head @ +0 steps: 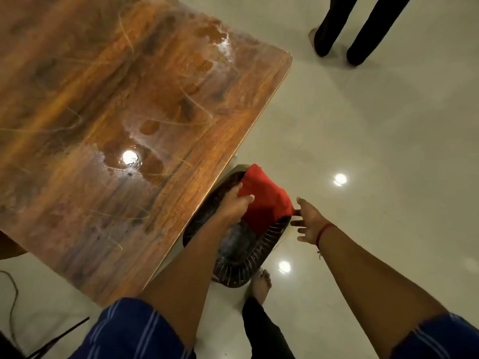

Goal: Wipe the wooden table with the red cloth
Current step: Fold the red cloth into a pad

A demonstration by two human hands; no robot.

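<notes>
The red cloth point(264, 200) hangs folded over a black slatted basket point(248, 265) that stands on the floor beside the table's right edge. My left hand point(234, 203) grips the cloth's left side above the basket. My right hand point(308, 221) is open, fingers spread, and its fingertips touch the cloth's right corner. The wooden table point(77, 99) fills the left of the view; its top is wet, with puddles and white smears point(129, 161) near the middle and at the far right corner point(220, 42).
A person in dark trousers point(355, 29) stands on the pale tiled floor at the top right. My bare foot point(260, 283) is just behind the basket. A cord point(13, 301) lies on the floor at the lower left.
</notes>
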